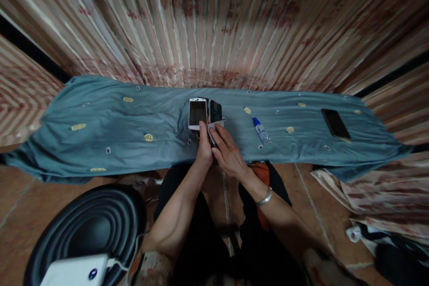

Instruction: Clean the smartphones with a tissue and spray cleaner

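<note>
the left hand (203, 145) grips the white phone (197, 113) at its lower right corner, thumb on the front face, above the middle of the blue cloth (170, 147). the right hand (230, 153) lays its fingers over the lower part of the dark panel (216, 111) just beside the phone; whether it pinches cannot be told. a blue-capped bottle (261, 131) lies to the right.

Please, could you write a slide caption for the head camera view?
Left hand holding a white phone, right hand close beside; small bottle lying on blue cloth.
</note>
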Demonstrator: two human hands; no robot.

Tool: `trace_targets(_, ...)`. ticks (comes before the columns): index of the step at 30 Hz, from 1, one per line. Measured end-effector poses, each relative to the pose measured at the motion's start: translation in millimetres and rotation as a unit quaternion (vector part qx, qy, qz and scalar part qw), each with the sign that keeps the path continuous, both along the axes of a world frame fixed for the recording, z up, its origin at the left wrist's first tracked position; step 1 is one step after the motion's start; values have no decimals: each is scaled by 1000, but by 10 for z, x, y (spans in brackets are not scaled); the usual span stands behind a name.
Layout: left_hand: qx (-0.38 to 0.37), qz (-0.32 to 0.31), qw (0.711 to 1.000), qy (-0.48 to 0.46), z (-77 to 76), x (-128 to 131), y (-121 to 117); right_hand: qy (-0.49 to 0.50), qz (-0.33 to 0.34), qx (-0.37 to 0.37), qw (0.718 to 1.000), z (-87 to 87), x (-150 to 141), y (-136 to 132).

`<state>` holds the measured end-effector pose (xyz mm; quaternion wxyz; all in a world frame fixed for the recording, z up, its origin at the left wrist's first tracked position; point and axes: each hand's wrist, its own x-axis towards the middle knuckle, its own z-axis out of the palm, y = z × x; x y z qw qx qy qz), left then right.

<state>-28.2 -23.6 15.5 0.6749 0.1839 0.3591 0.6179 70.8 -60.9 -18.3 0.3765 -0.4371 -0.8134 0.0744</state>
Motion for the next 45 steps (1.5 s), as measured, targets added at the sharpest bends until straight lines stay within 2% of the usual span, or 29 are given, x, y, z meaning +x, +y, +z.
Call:
trace_targets(7, -12, 3, 1000, -8, 104, -45, 60, -3, 25, -9, 1000, 34, -54, -86)
trace_targets(12, -25, 14, 999, -20, 120, -86, 110, 2, 41, -6, 999, 31, -63, -159)
trace_targets(18, -52, -5, 998, -27, 156, -97, 94, -8, 24, -25, 999, 8, -65, -193)
trace_targets(23, -60, 19, 997, -49, 182, -109, 142, -16, 2, -26, 1000, -46, -73, -132)
trace_targets(28, -37, 51, 997, -36, 126, -93, 184, -1, -10, -17, 1000, -102, -65, -4)
trace_targets(37, 2, 13, 1000, -5, 43, 25, 163, 32, -55, -31, 998, -103, -4, 260)
trace_targets(45, -4, 24, 999, -24, 84, -5, 260, 52, -31, -58, 996, -124, -73, 149)
